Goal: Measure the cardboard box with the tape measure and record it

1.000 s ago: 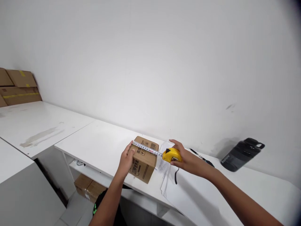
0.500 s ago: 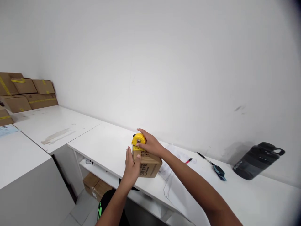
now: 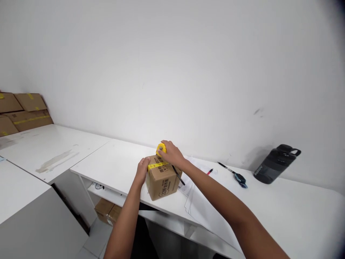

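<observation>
A small cardboard box (image 3: 161, 180) with yellow tape across its top and dark printing stands near the front edge of the white table. My left hand (image 3: 142, 172) is closed against its upper left edge, steadying it; some fingertips are out of sight. In my right hand (image 3: 172, 154) is a yellow tape measure (image 3: 161, 148), above the rear of the box top. A black strap (image 3: 178, 175) trails from below that hand down the box's right side. No pulled-out blade is clearly visible.
Loose white papers (image 3: 199, 208) lie right of the box, with a red pen (image 3: 210, 171). Farther right are a dark object with a black strap (image 3: 239, 180) and a tilted black water bottle (image 3: 276, 164). Cardboard boxes (image 3: 29, 118) are stacked far left; another box (image 3: 104, 209) sits below the table.
The box has turned, showing more of its top and front. My left hand has shifted from its near face to its left edge, and the tape measure has moved toward the back. The view has shifted right.
</observation>
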### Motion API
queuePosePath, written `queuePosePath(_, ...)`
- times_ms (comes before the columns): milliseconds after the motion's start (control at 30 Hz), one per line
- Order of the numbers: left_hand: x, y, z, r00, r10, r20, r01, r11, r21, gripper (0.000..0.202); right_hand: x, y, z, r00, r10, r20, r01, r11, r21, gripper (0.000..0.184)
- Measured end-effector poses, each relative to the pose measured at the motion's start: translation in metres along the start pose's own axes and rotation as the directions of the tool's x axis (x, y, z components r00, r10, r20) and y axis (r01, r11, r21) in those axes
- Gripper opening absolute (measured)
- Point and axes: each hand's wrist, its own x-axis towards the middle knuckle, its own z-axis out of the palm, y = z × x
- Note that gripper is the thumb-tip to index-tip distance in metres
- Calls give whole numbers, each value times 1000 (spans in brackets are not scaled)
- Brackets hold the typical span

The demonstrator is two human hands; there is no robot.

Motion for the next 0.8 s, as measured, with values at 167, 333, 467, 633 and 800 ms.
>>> queuePosePath(167, -18, -5, -1, 1000, 17, -15, -14, 989, 145, 34, 3, -2, 6, 953, -252, 168, 258, 966, -16, 48)
queuePosePath(333, -19, -6, 16, 998, 59, 7, -59, 996, -61, 44, -4, 5, -4, 933, -298, 202, 321, 942, -93, 44)
queuePosePath(467, -18, -7, 33, 999, 5, 53, -2, 998, -64, 33, -27, 15, -18, 963, -223, 152, 244, 960, -139, 43)
queuePosePath(633, -18, -8, 38, 1000, 20, -1, -20, 1000, -5, 31, -76, 20, -37, 989, -96, 114, 107, 990, -90, 37)
queuePosePath(800, -18, -9, 39, 999, 27, -21, -27, 1000, 11, 32, -128, 21, -50, 993, -56, 100, 68, 990, -124, 39)
